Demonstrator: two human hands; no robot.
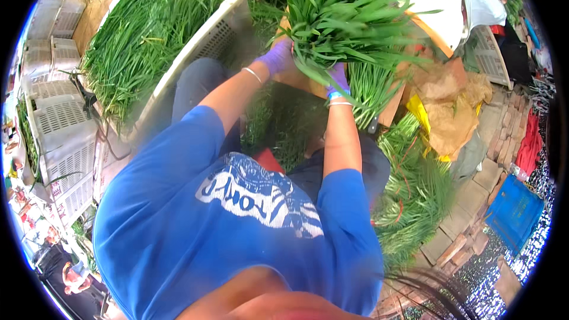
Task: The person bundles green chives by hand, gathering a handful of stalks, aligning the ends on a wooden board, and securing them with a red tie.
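Both my hands wear purple gloves and reach forward to a thick bunch of garlic chives (pixel 338 18) with long flat green leaves. My left hand (pixel 277 58) grips the bunch at its near left side, and its fingertips are hidden by the leaves. Closed at the near right side is my right hand (pixel 338 79), its fingers partly covered. Beneath the bunch is a wooden board (pixel 299 79), and more chives (pixel 373 86) lie on it beside my right hand. A dark knife-like handle (pixel 373 124) shows at the board's near edge.
A white plastic crate (pixel 204 47) heaped with chives stands at my left, with several stacked crates (pixel 62 121) beyond. Loose chives (pixel 415 201) cover the ground at my right, near brown crumpled sacking (pixel 447 106). A blue sheet (pixel 515 213) lies farther right.
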